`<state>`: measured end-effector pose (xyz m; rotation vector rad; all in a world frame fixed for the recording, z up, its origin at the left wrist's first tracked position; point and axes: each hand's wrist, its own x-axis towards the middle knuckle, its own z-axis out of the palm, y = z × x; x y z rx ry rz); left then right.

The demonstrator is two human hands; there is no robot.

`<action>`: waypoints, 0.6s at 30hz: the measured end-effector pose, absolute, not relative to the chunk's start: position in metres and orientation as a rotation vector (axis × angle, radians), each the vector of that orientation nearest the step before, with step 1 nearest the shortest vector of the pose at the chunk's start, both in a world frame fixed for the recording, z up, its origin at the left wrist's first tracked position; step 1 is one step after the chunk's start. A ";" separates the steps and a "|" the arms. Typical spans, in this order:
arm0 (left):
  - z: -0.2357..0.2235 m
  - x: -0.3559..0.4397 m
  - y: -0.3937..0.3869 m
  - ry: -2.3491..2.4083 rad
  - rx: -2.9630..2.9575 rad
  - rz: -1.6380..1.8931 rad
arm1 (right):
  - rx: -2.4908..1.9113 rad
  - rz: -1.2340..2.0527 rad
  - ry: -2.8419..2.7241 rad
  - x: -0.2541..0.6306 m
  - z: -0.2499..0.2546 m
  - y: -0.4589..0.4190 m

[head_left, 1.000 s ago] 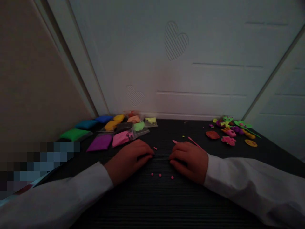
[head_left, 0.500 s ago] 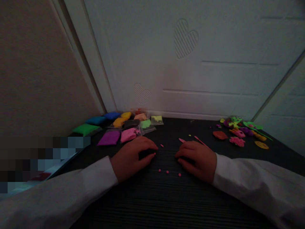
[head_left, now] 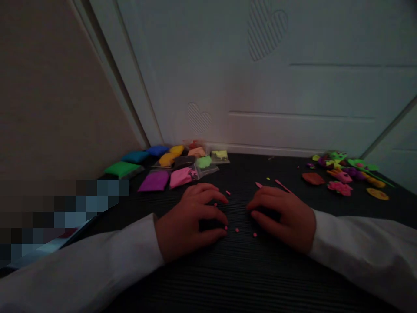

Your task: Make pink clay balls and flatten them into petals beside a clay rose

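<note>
My left hand [head_left: 192,221] is low over the dark table, its fingers bent and spread apart. A small pink clay ball [head_left: 226,228] lies between its thumb and finger tips, and another pink bit [head_left: 215,204] shows between its fingers. To the right are two more pink balls [head_left: 237,230], in the space between my hands. My right hand [head_left: 283,217] rests on the table, loosely curved, with a gap between thumb and fingers; nothing shows in it. A short pink clay piece [head_left: 228,192] lies beyond the hands. Just past my right hand is a pink modelling tool [head_left: 283,186], partly covered.
Bags of coloured clay, including a purple one [head_left: 154,181] and a pink one [head_left: 181,177], lie at the back left. Clay flowers [head_left: 340,188] and other shaped pieces are heaped at the back right. A white panel [head_left: 260,130] with heart patterns stands behind the table [head_left: 234,278].
My left hand has come nearer and spread its fingers around the leftmost of the row of pink balls. My right hand stays curved on the table. The camera view has shifted slightly.
</note>
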<state>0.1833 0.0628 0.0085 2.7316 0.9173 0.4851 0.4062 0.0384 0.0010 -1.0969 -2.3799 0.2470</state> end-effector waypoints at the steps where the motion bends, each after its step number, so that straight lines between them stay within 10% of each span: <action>1: 0.009 0.184 0.064 0.908 2.728 0.464 | -1.113 0.268 -2.343 0.403 0.002 0.034; 18: 0.007 0.183 0.063 0.816 2.654 0.538 | -1.212 0.140 -2.583 0.379 0.016 0.020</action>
